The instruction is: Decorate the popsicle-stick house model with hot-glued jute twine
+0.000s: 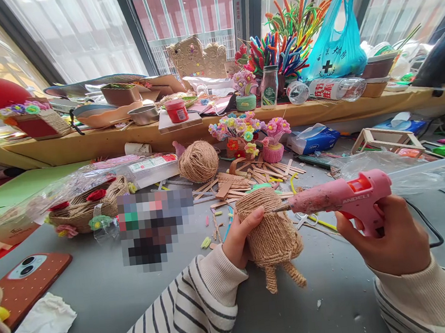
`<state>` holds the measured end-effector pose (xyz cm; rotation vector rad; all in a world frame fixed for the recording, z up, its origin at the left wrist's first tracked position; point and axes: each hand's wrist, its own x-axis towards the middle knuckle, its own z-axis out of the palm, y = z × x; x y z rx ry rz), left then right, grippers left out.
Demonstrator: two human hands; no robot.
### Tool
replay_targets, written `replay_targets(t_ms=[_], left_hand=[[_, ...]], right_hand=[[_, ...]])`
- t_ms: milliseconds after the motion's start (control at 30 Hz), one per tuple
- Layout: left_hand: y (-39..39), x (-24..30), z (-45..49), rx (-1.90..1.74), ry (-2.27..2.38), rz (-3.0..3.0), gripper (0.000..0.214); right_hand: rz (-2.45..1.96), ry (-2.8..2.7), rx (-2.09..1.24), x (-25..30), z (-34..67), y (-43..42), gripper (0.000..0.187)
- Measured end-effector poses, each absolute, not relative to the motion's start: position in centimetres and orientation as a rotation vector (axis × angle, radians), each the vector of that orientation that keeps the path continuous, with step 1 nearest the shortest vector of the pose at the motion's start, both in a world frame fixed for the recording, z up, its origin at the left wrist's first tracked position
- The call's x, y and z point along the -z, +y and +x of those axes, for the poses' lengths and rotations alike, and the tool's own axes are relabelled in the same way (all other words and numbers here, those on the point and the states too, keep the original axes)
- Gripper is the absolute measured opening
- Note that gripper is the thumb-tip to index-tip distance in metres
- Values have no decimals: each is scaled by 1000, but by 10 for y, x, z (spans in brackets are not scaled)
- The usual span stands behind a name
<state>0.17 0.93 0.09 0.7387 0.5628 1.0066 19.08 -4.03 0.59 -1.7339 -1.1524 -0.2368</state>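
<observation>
My left hand [241, 234] grips a twine-wrapped figure [272, 230] from its left side, thumb across its front. The figure has a rounded body and two short twine legs pointing down toward me. My right hand [392, 236] is wrapped round the handle of a pink hot glue gun [340, 196], with fingers at its trigger. The gun's metal nozzle points left and meets or nearly meets the upper right of the figure. A clear glue stick [421, 168] sticks out of its back. Scissors [306, 220] lie behind the figure, partly hidden.
A ball of twine [198, 161] and scattered wooden craft sticks [234, 184] lie behind the figure. A twine basket [87, 207] and a phone [36, 281] are at left. Pipe-cleaner flowers [238, 130] stand farther back. Along the window, a crowded ledge [124, 141] holds a bottle [270, 88] and blue bag [332, 43].
</observation>
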Motion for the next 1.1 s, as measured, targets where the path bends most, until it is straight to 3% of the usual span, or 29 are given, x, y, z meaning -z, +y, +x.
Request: replay_targets(t_ms=[633, 1100], left_hand=[[10, -4, 2, -1028, 556, 706, 60], [9, -3, 1, -1026, 585, 684, 54]], right_hand=[[-1744, -1188, 252, -5, 194, -39, 33], [-1746, -1203, 270, -5, 195, -38, 33]])
